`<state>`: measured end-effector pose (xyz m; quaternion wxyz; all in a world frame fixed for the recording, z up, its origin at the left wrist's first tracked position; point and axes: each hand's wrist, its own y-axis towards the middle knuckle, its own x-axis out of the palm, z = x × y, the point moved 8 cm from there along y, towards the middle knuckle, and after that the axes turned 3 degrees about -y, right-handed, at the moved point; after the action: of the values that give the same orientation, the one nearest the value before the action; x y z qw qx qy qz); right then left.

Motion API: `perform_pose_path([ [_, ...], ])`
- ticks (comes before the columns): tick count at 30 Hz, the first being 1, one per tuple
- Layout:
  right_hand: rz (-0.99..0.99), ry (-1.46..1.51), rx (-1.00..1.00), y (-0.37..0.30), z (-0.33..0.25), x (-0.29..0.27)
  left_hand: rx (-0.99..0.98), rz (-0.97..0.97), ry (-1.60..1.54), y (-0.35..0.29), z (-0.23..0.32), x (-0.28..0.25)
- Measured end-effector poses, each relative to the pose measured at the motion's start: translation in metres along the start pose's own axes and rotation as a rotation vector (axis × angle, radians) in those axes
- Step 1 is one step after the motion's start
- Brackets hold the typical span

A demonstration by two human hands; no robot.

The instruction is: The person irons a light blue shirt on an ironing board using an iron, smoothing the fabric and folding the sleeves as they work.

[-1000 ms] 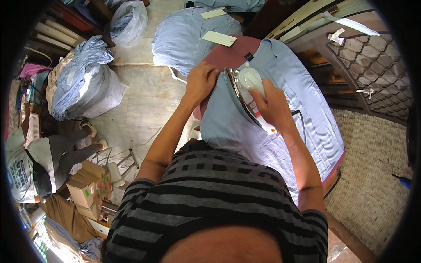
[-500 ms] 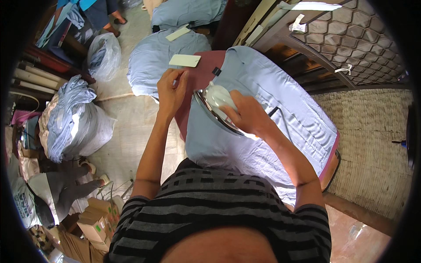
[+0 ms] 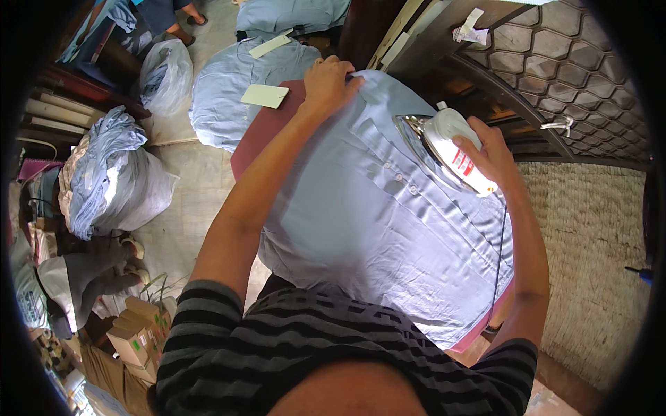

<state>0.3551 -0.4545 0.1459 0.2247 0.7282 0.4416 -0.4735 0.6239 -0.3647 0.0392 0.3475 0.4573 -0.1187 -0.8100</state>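
Gripping white iron (image 3: pixel 451 135) by the handle with right hand (image 3: pixel 491 148). Closed around the handle with the fingers, bent over the far side, with thumb laid along the near side. Pointing up-left with the iron's nose, to the right of the button row on light blue shirt (image 3: pixel 333 180). Can't tell if pressed flat on the cloth or held just above. Running from the iron's heel: dark cord (image 3: pixel 501 256), down beside right forearm.

Set at the shirt's top edge with left hand (image 3: pixel 329 84). Curled and close together in the fingers, with thumb held apart, over the cloth edge. Can't tell if pinching cloth.

Spread over maroon ironing board (image 3: pixel 260 132) with the shirt, smooth on the left, creased along the button strip and toward the lower right. Showing bare maroon at left. Lying near the left forearm, at the board's edge: pale card (image 3: pixel 264 96). Placed just beyond: blue garment (image 3: pixel 225 90). Stacked further left: clear plastic bag (image 3: pixel 166 80) with blue cloth inside, and clothes heap (image 3: pixel 104 170). Standing at right: metal gate (image 3: pixel 548 73), above straw mat (image 3: pixel 583 256).
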Motion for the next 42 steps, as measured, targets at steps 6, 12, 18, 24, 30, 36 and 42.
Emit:
perform_pose_path([
  [6, -0.016, -0.094, -0.260, 0.054, -0.016, 0.019, -0.139, -0.090, -0.158, 0.004, -0.019, 0.000],
  [12, -0.012, 0.076, -0.232, 0.060, -0.007, 0.012, 0.184, -0.020, -0.145, -0.056, 0.053, -0.037],
  [18, -0.039, 0.121, -0.315, 0.060, -0.015, -0.001, 0.246, -0.215, 0.057, -0.144, 0.117, -0.018],
  [24, -0.173, 0.017, -0.397, 0.074, -0.050, 0.006, 0.313, -0.302, 0.011, -0.167, 0.154, 0.010],
  [30, -0.223, -0.048, -0.452, 0.083, -0.070, 0.038, 0.340, -0.360, -0.020, -0.182, 0.163, 0.019],
  [36, -0.192, 0.017, -0.577, 0.091, -0.084, 0.049, 0.320, -0.402, -0.107, -0.190, 0.168, 0.023],
  [42, -0.167, -0.057, -0.556, 0.083, -0.075, 0.041, 0.398, -0.404, -0.032, -0.192, 0.169, 0.019],
])
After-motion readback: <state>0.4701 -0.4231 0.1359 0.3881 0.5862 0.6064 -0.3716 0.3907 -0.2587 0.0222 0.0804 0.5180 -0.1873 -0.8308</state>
